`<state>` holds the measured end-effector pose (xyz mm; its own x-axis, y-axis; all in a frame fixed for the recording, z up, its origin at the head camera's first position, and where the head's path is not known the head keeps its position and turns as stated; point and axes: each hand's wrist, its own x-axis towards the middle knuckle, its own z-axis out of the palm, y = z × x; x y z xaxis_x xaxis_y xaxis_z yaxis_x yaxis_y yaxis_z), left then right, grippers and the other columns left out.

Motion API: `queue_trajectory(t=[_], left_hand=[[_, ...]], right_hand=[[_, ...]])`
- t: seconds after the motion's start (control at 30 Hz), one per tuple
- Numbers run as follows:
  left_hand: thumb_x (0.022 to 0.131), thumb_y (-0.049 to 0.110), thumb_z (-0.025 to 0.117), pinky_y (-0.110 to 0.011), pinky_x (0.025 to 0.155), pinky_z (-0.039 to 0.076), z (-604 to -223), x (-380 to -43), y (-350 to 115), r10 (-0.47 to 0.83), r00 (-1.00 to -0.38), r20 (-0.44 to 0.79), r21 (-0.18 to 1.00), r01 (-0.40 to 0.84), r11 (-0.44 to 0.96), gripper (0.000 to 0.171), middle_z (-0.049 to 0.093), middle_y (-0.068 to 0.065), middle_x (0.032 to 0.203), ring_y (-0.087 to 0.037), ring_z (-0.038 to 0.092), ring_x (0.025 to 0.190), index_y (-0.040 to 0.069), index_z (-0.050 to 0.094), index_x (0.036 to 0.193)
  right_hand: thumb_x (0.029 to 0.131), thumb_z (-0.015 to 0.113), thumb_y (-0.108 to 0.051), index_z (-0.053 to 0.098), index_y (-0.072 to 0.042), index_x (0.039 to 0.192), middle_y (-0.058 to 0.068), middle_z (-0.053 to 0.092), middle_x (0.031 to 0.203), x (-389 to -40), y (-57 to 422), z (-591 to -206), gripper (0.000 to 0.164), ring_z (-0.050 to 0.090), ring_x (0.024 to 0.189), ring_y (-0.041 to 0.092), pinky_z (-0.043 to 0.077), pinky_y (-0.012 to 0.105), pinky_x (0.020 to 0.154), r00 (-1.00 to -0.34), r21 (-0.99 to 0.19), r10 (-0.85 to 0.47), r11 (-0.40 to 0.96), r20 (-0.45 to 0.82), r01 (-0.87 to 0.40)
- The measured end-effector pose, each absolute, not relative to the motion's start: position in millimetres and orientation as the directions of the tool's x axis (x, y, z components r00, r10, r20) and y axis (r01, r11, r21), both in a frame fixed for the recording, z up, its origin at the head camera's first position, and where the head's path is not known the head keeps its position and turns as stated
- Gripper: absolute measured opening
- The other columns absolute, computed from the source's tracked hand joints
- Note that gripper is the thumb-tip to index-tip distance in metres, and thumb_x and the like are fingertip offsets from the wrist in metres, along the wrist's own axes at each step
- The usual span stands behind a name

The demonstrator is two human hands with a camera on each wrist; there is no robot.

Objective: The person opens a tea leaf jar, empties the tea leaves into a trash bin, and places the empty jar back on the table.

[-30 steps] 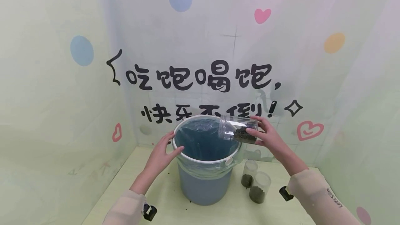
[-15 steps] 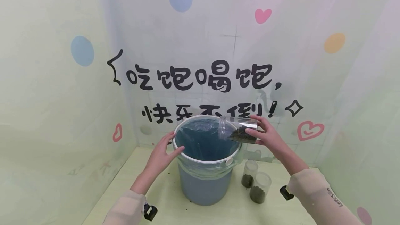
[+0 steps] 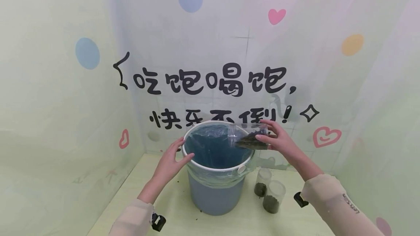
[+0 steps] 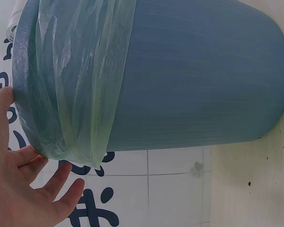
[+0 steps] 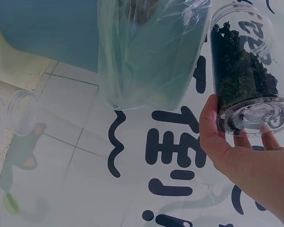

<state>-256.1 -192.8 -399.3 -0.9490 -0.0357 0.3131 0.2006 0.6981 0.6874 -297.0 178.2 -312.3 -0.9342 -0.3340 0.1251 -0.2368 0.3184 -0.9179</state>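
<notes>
My right hand (image 3: 279, 139) grips a clear plastic jar (image 3: 234, 134) by its base end. The jar lies tipped nearly level, its mouth over the right side of the bin's opening. Dark, dry flakes like tea leaves (image 5: 244, 71) lie along the jar's lower side and reach toward its mouth. The blue bin (image 3: 214, 196) has a white rim and a thin greenish liner bag (image 4: 85, 61) folded over it. At the bin's left rim, my left hand (image 3: 168, 163) rests with fingers spread; in the left wrist view thumb and fingertips touch the lined edge.
Two clear containers stand right of the bin on the pale table (image 3: 170, 210), a front one (image 3: 273, 196) and a back one (image 3: 262, 183), both partly filled with dark material. Dark specks dot the tabletop. A printed wall sheet (image 3: 210, 39) hangs close behind.
Inside the jar, the dark flakes have slid left from the base toward the mouth. The right hand and jar have shifted slightly left. My left hand stays at the rim.
</notes>
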Motion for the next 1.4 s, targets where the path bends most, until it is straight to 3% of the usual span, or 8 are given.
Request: queue_trajectory(t=[0.2,0.3,1.13,1.4], left_hand=[[0.091,0.046,0.069,-0.057,0.112,0.041,-400.0,-256.1,-193.1,-0.038,-0.95,0.311,0.69,0.198,0.696,0.077,0.035,-0.01,0.162,-0.036,0.045,0.141,0.009,0.041,0.151],[0.091,0.049,0.069,-0.057,0.112,0.041,-400.4,-256.5,-193.4,-0.035,-0.95,0.31,0.69,0.2,0.696,0.078,0.035,-0.009,0.162,-0.036,0.044,0.142,0.009,0.041,0.152],[0.091,0.042,0.07,-0.06,0.111,0.042,-399.9,-256.2,-192.7,-0.045,-0.948,0.316,0.697,0.2,0.689,0.074,0.035,-0.012,0.161,-0.038,0.046,0.14,0.008,0.042,0.151],[0.091,0.046,0.069,-0.059,0.11,0.043,-399.8,-255.9,-192.8,-0.043,-0.945,0.323,0.693,0.205,0.691,0.076,0.035,-0.012,0.161,-0.038,0.046,0.139,0.008,0.042,0.151]], right_hand=[[0.096,0.065,-0.031,0.027,-0.018,0.156,0.019,0.028,0.161,-298.3,175.9,-310.8,0.072,0.039,0.142,0.046,0.05,0.053,0.103,-0.934,-0.906,-0.341,0.353,0.11,-0.236],[0.096,0.066,-0.032,0.027,-0.018,0.156,0.019,0.028,0.161,-298.1,174.8,-309.6,0.072,0.039,0.142,0.046,0.047,0.058,0.105,-0.932,-0.903,-0.346,0.36,0.105,-0.235],[0.094,0.067,-0.026,0.029,-0.015,0.154,0.022,0.029,0.159,-298.5,168.6,-309.0,0.072,0.045,0.137,0.046,0.055,0.045,0.094,-0.918,-0.893,-0.378,0.363,0.119,-0.265],[0.094,0.067,-0.02,0.029,-0.012,0.154,0.024,0.031,0.157,-300.0,168.8,-310.5,0.072,0.053,0.128,0.04,0.056,0.033,0.084,-0.908,-0.9,-0.397,0.334,0.134,-0.279]])
